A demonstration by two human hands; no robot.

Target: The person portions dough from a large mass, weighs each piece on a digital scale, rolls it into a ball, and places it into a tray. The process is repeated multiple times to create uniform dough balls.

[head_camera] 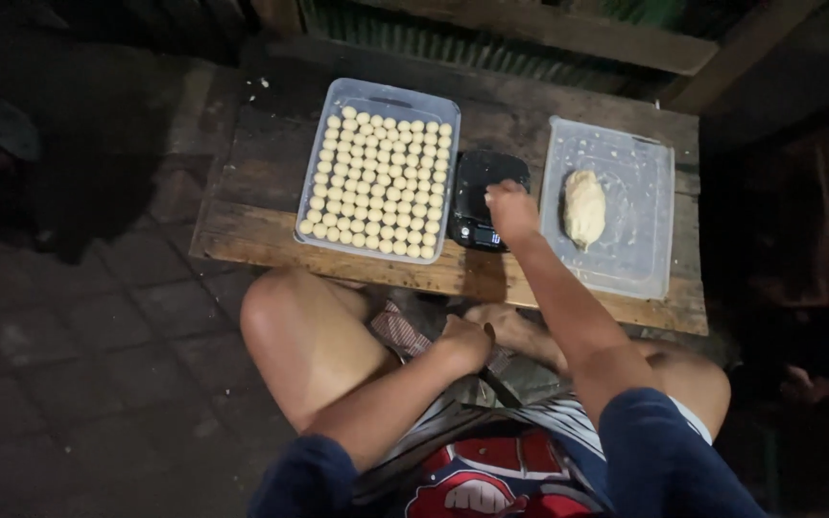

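While the person sits cross-legged on the floor with bare knees spread, the left hand [465, 342] rests in the lap, nearest the camera, fingers curled into a loose fist; whether it holds anything cannot be told. Beyond the knees stands a low wooden counter [251, 240] of rough planks. The right hand [512, 209] stretches forward over it, fingers bent downward onto the front of a small black kitchen scale [477, 182], which serves as the landmark here. Whether the fingertips pinch something is hidden by the back of the hand. Just left of the scale, touching or nearly touching it, lies a clear plastic tray [338, 96] packed with neat rows of small pale dough balls [381, 182]. Just right of the scale sits a second clear tray [640, 259], holding one oblong lump of pale dough [584, 207] near its left half. Behind the scale, past the counter's far edge, dark wooden beams [568, 29] cross the background.
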